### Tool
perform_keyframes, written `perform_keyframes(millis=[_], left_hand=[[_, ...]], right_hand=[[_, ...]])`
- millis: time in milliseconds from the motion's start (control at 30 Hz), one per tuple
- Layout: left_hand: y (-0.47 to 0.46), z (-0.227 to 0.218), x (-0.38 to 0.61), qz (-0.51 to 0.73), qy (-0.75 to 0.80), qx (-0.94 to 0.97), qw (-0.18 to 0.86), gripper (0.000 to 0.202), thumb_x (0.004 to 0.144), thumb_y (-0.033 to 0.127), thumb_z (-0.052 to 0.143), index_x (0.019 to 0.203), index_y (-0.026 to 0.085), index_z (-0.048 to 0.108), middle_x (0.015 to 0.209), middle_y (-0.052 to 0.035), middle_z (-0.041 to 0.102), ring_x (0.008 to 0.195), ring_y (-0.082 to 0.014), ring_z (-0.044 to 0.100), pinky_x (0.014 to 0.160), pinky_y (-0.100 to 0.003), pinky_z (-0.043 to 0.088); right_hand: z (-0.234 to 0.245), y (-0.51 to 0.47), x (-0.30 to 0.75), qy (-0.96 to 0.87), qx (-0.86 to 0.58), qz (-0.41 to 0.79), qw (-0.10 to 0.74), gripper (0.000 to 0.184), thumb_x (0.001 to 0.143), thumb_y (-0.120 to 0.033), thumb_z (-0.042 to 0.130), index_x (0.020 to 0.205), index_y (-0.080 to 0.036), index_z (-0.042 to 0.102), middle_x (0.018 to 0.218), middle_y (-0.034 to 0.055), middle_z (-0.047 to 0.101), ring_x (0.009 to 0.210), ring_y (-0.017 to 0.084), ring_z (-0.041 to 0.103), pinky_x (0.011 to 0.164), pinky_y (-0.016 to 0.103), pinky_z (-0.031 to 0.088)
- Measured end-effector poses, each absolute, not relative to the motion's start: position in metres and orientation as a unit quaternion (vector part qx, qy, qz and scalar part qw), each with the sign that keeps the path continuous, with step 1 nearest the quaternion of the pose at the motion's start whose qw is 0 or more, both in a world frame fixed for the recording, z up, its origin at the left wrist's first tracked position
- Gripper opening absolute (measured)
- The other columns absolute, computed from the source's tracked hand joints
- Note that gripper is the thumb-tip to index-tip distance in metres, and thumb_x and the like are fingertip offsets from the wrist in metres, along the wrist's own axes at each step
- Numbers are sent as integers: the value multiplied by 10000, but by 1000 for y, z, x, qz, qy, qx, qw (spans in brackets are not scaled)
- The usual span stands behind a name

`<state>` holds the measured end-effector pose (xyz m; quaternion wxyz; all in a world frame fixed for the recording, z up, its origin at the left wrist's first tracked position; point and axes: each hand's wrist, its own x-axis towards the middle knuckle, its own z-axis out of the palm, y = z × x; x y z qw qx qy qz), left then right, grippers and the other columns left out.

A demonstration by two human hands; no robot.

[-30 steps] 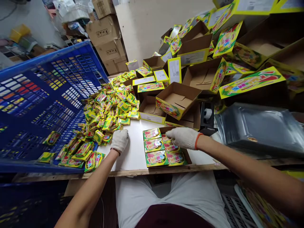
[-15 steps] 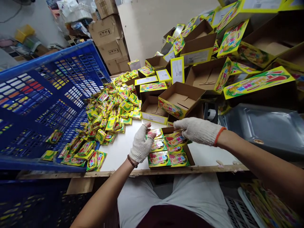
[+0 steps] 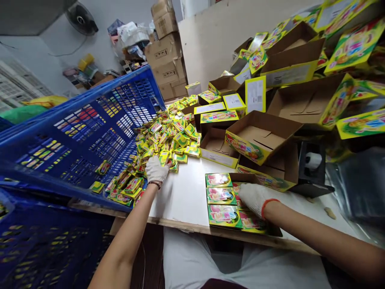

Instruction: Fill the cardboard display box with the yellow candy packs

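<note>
My left hand (image 3: 156,169), in a white knit glove, reaches into the heap of small yellow-green packs (image 3: 182,139). Its fingers look spread over the packs at the near edge, though their tips are partly lost among them. My right hand (image 3: 251,197), gloved too, is down on the right column of packs inside an open display box (image 3: 275,230); its fingers are hidden from me. To its left lies a column of packs (image 3: 221,196), printed side up. The box sits at the front edge of the white table (image 3: 177,196).
A blue plastic crate (image 3: 81,160) lies tipped at the left, with packs spilling from its mouth. Open brown-lined boxes (image 3: 261,134) pile up at the back and right. A black tape dispenser (image 3: 313,164) and clear plastic bags (image 3: 357,188) are at the right.
My left hand has left the display box and moved left to the heap. My right hand has come down onto the packs in the box. The view has swung left.
</note>
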<state>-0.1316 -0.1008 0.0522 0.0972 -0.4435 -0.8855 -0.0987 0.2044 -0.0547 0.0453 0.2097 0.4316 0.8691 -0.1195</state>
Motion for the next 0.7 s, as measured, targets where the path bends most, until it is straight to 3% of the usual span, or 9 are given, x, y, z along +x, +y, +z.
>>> perform_keyframes(millis=[167, 300, 433, 500, 600, 700], left_hand=[[-95, 43, -134, -64, -886, -456, 45, 193, 928, 324, 508, 1052, 216, 609, 1133, -113, 668, 1109, -267, 642, 909, -343, 484], [-97, 40, -131, -88, -880, -467, 30, 285, 876, 376, 600, 1098, 199, 580, 1259, -158, 627, 1185, -320, 611, 955, -407, 477], [-97, 46, -127, -132, -870, -475, -13, 287, 849, 308, 623, 1089, 154, 585, 1138, -181, 682, 1059, -340, 662, 907, -467, 507], [-97, 55, -114, -175, -849, -497, -33, 287, 905, 290, 544, 1146, 139, 588, 1147, -172, 692, 1064, -314, 658, 906, -449, 517], [-100, 72, -71, -248, -775, -573, -97, 345, 951, 351, 493, 1226, 179, 612, 1188, -91, 705, 1077, -230, 642, 906, -351, 525], [-106, 86, -14, -339, -602, -643, -330, 436, 904, 524, 561, 1142, 181, 683, 1013, -61, 725, 877, -190, 637, 740, -295, 524]], right_hand=[[52, -54, 211, 863, 431, -122, 235, 269, 839, -68, 586, 1042, -55, 762, 1057, 257, 734, 982, 346, 725, 793, 384, 530], [75, -51, 220, 879, 412, -131, 202, 252, 882, -142, 573, 1062, -146, 749, 1127, 158, 719, 1008, 273, 692, 801, 315, 491], [101, -43, 232, 883, 433, -116, 143, 268, 913, -164, 511, 1086, -189, 714, 1154, 103, 690, 1017, 223, 644, 809, 281, 457], [112, -40, 236, 893, 427, -114, 82, 263, 916, -156, 485, 1044, -184, 714, 1090, 91, 689, 964, 205, 633, 799, 273, 456], [122, -38, 236, 913, 376, -138, -81, 292, 881, -140, 491, 1089, -164, 694, 1059, 99, 667, 949, 206, 617, 826, 286, 473], [129, -38, 232, 909, 307, -195, -202, 355, 848, -152, 516, 1170, -188, 660, 1055, 78, 663, 946, 199, 599, 833, 294, 480]])
